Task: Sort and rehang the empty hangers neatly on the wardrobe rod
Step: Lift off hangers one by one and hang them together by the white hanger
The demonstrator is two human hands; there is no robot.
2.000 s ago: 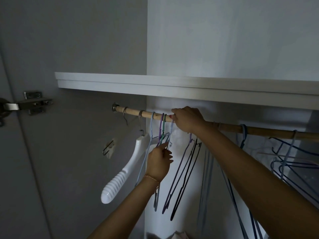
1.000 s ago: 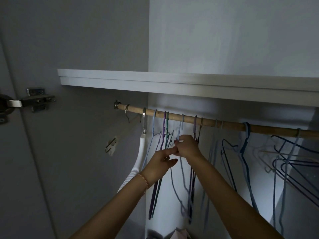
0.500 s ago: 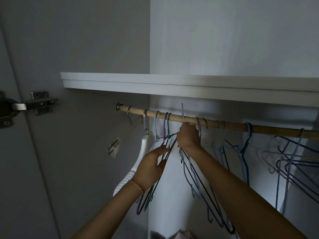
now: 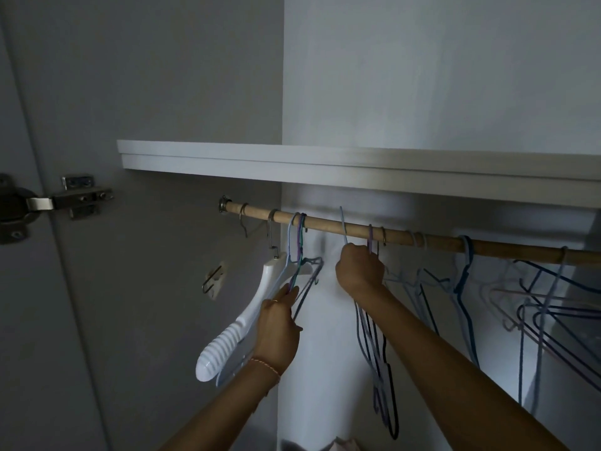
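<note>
A wooden rod point(image 4: 328, 223) runs under a white shelf. A thick white plastic hanger point(image 4: 242, 322) hangs near its left end. Beside it hang thin wire hangers in light blue, purple and green point(image 4: 299, 242); my left hand point(image 4: 278, 327) grips their lower wires. My right hand point(image 4: 359, 271) is closed around the necks of a few thin hangers point(image 4: 377, 346). One light blue hook point(image 4: 343, 222) from that bunch sticks up in front of the rod; a purple hook point(image 4: 370, 237) sits over the rod. More blue and pale hangers point(image 4: 465, 288) hang to the right.
The white shelf point(image 4: 325, 164) lies close above the rod. A metal door hinge point(image 4: 65, 198) is on the left wall, and a small bracket point(image 4: 214, 279) below it. A tangle of dark blue and pale hangers point(image 4: 553, 307) fills the right end.
My left hand slid down along the left bunch's wires. My right hand dropped slightly below the rod, still holding its hangers, with the light blue hook raised in front of the rod.
</note>
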